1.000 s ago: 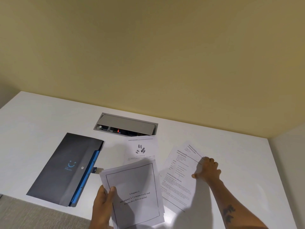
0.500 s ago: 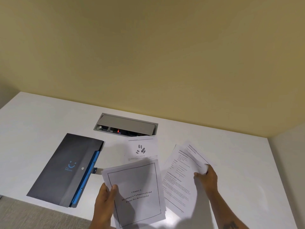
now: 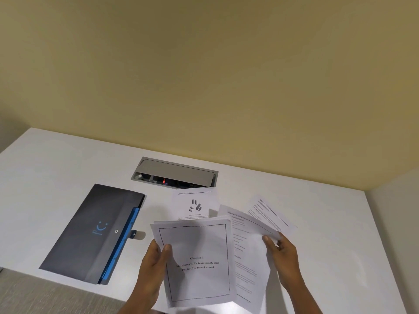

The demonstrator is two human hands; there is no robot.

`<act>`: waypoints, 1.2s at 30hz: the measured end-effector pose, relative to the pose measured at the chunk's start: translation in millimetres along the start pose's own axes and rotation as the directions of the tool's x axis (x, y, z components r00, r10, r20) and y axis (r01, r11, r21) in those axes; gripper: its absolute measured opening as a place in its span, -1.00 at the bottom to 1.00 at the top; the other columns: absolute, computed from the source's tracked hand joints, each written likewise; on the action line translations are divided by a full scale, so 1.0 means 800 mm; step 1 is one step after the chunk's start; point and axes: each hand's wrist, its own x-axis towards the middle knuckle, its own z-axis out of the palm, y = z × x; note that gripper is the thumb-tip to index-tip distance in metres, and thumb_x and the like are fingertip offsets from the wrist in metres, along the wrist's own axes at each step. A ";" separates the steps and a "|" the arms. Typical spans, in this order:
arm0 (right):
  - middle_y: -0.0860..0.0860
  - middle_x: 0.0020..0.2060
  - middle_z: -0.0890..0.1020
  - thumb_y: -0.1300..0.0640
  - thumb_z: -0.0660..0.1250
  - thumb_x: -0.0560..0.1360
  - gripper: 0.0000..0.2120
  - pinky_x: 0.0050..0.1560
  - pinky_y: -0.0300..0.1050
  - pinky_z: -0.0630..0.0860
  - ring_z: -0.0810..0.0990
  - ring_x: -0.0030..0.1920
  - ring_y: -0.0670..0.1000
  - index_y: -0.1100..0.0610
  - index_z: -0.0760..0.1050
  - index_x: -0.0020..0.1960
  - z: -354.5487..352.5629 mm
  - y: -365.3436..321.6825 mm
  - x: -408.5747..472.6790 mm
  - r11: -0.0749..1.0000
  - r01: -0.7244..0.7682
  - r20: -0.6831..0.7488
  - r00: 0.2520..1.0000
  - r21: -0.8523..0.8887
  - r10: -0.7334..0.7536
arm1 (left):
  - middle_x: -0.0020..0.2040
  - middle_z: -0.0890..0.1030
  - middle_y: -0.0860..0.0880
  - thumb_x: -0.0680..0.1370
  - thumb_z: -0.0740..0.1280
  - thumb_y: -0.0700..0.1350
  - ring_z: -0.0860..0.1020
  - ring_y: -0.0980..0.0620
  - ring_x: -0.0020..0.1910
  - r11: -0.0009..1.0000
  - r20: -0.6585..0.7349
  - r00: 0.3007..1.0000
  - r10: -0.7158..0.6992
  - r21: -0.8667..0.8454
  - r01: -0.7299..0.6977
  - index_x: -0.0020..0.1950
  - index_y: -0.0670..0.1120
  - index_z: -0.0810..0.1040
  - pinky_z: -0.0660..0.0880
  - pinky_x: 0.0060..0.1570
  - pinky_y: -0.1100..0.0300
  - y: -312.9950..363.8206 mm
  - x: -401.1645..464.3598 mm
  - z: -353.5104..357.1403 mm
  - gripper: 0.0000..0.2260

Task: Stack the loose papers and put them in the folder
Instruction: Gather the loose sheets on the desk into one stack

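Observation:
My left hand [image 3: 152, 264] grips the left edge of a paper stack [image 3: 197, 264] whose top sheet has a bordered "Chapter 3" title. My right hand [image 3: 283, 252] pinches the right edge of a text sheet [image 3: 248, 257], lifted off the table just right of the stack. Another text sheet [image 3: 269, 211] fans out behind it. A sheet with a small grey picture [image 3: 195, 205] lies flat on the table behind the stack. The dark grey folder [image 3: 90, 232] with a blue inner edge and a snap button lies shut on the left of the white table [image 3: 56, 168].
A grey cable box [image 3: 174, 172] with a half-open lid is set into the table behind the papers. A yellow wall runs along the far edge, and a white side panel [image 3: 394, 223] stands at the right. The table's front edge is at lower left.
My right hand has taken hold of the text sheet, lifted it off the table and drawn it left and nearer, beside the stack. My left hand has kept the stack almost still.

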 end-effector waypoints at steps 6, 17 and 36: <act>-0.15 0.03 0.80 -0.05 0.47 0.58 -0.79 0.03 -0.23 0.59 0.76 0.00 -0.14 -0.20 0.70 0.20 0.030 -0.024 -0.017 0.994 0.071 0.214 0.975 -0.080 -0.053 | 0.16 0.69 0.10 0.68 0.28 -0.01 0.64 -0.02 0.21 1.000 0.076 0.997 0.012 0.000 -0.012 0.26 0.25 0.53 0.61 0.10 0.05 -0.005 0.001 0.006 -0.79; -0.02 0.13 0.79 -0.08 0.35 0.58 -0.67 0.15 0.00 0.68 0.78 0.07 0.09 -0.16 0.65 0.32 0.070 -0.047 -0.059 0.994 0.022 0.491 0.871 -0.106 0.033 | 0.13 0.69 -0.07 0.67 0.29 -0.09 0.69 -0.04 0.11 0.999 0.100 0.995 -0.001 0.037 -0.003 0.12 0.11 0.57 0.61 0.22 -0.12 -0.020 -0.010 0.017 -0.89; 0.06 0.02 0.80 -0.40 0.52 0.38 -0.43 -0.05 -0.22 0.67 0.78 -0.05 -0.04 0.02 0.74 0.16 0.035 -0.063 -0.008 0.989 -0.079 0.401 0.908 -0.128 0.124 | 0.16 0.71 0.19 0.65 0.33 -0.07 0.67 0.14 0.13 0.991 0.031 0.998 0.048 0.125 -0.051 0.21 0.36 0.58 0.58 0.11 0.08 -0.014 -0.013 0.015 -0.70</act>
